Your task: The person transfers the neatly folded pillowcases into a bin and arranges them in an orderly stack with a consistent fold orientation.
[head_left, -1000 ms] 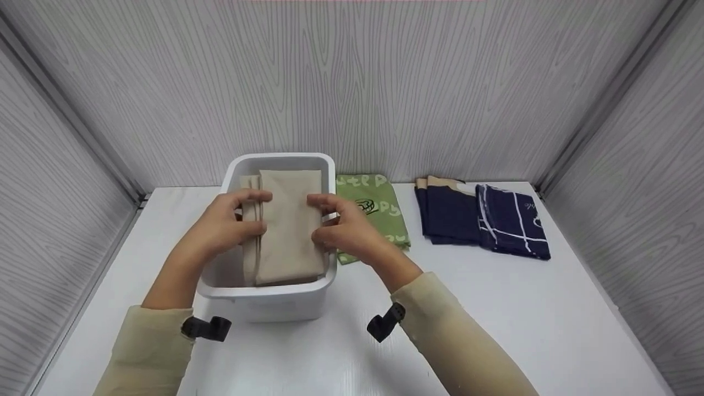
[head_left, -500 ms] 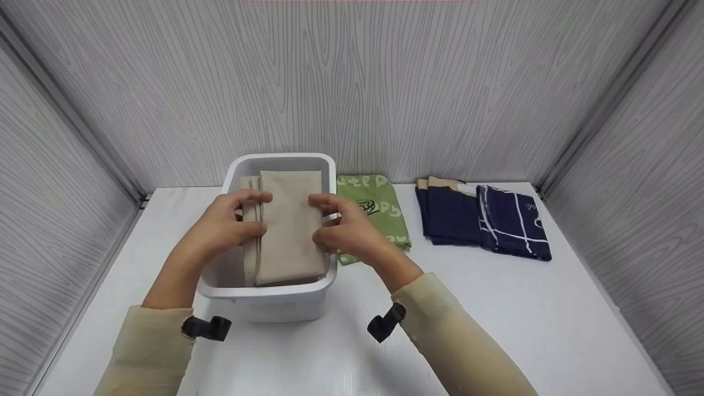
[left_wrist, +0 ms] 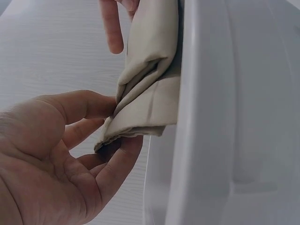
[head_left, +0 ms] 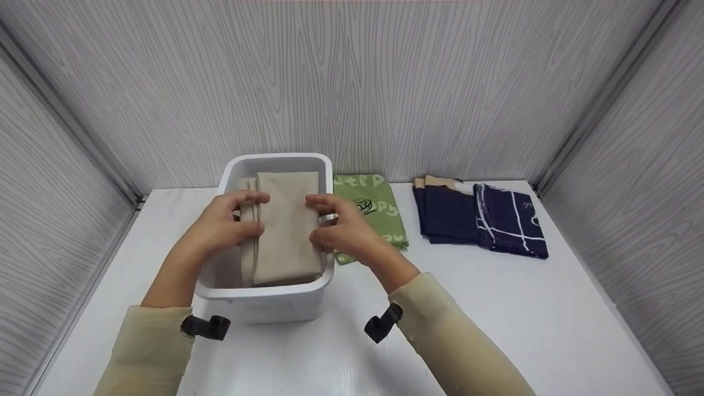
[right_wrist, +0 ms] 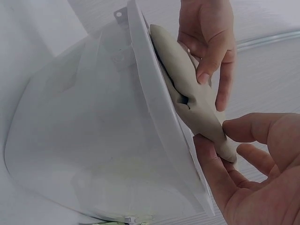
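Bundle of beige cloth (head_left: pixel 289 231), one, pinched at its left edge by the left hand (head_left: pixel 228 217) and at its right edge by the right hand (head_left: pixel 344 225), thumb and fingers narrowed on the fabric on each side. The bundle is plain and unpatterned, folded into a soft, upright rectangle; a broad smooth panel is shown at the right, narrower stepped folds at the left. Whether it is made of one piece or several cannot be told. It is held at the mouth of the bin, and in the wrist views part of it is seen above the rim.

Bin (head_left: pixel 264 291), white, one, placed below and around the held bundle.

Green cloth (head_left: pixel 379 220), one, folded, printed with pale lettering and a black drawing; laid beside the bin, partly hidden by the right hand.

Navy cloths, two, folded, placed well to the right of the grip: a tan-topped cloth (head_left: pixel 448 220) and, overlapping it, a white-lined cloth (head_left: pixel 511 223).

Black wrist devices (head_left: pixel 209 327), two, one worn at each beige cuff.

Tabletop (head_left: pixel 467 313), white and glossy, spread beneath all. It is enclosed beyond and at both sides by pale grey wood-grain walls (head_left: pixel 352 82), three.
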Demonstrator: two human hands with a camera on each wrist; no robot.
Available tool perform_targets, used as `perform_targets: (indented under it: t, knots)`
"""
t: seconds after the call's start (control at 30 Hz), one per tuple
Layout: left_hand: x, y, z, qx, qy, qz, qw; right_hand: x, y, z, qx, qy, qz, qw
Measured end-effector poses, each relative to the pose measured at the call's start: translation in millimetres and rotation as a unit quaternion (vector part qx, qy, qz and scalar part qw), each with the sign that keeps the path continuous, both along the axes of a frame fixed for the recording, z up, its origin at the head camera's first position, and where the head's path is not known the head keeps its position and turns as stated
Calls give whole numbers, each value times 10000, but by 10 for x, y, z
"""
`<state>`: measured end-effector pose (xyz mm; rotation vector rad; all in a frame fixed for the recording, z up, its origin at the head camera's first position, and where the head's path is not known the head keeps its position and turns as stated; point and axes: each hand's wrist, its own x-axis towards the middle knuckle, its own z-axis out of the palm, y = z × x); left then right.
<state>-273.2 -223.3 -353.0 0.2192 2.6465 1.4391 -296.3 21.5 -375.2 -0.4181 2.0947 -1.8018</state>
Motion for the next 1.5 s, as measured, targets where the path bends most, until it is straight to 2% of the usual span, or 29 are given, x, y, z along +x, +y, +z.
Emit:
perform_targets:
  t: [0.17,0.63,0.9,1.13,1.5]
  knots:
    - [-16,-12,3,-138,89,5,9999,0,3,4,21,-13,26,10000]
    - [-27,1,-16,-76,93,6,9999,-17,-13,-9,16,-19,-72,10000]
    - [-19,19,-13,-302,139,23,9994,-13,-44,-13,28,-13,-94,10000]
    - [-15,22,-1,-436,-61,65,9990,-16,-63,-6,87,-9,-72,9999]
    - [-48,28,4,-650,46,68,9979,-12,-66,37,140,-180,-61,9997]
